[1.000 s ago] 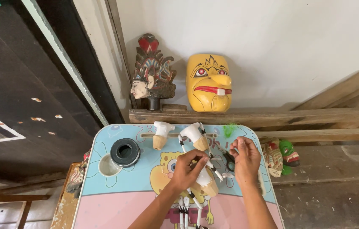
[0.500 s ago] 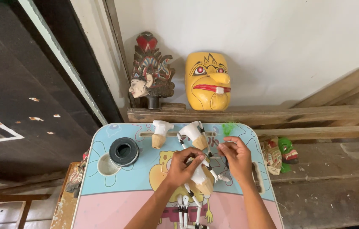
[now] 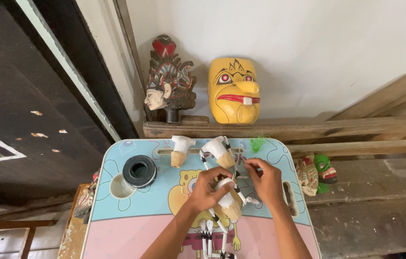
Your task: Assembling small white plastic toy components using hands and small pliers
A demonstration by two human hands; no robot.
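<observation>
Both hands meet just past the middle of the small desk (image 3: pixel 116 225), a child's table with a pale blue and pink cartoon top. Left hand (image 3: pixel 208 189) curls around a white-painted puppet piece (image 3: pixel 227 199) with a bare wooden base, gripping it from the side. Right hand (image 3: pixel 264 181) pinches something thin just above that piece, too small to make out.

For clean work, the left grip seems best kept firm and low while the right does the fine pulling.

Two more white pieces (image 3: pixel 180 149) lie close to the far edge, a black ring (image 3: pixel 139 170) sits toward the left edge, and striped rods (image 3: pixel 208 235) trail to the near edge. Open surface lies to the right and near left. Beyond the far edge, a ledge carries a yellow mask (image 3: pixel 234 91) and a carved head (image 3: pixel 169 86).
</observation>
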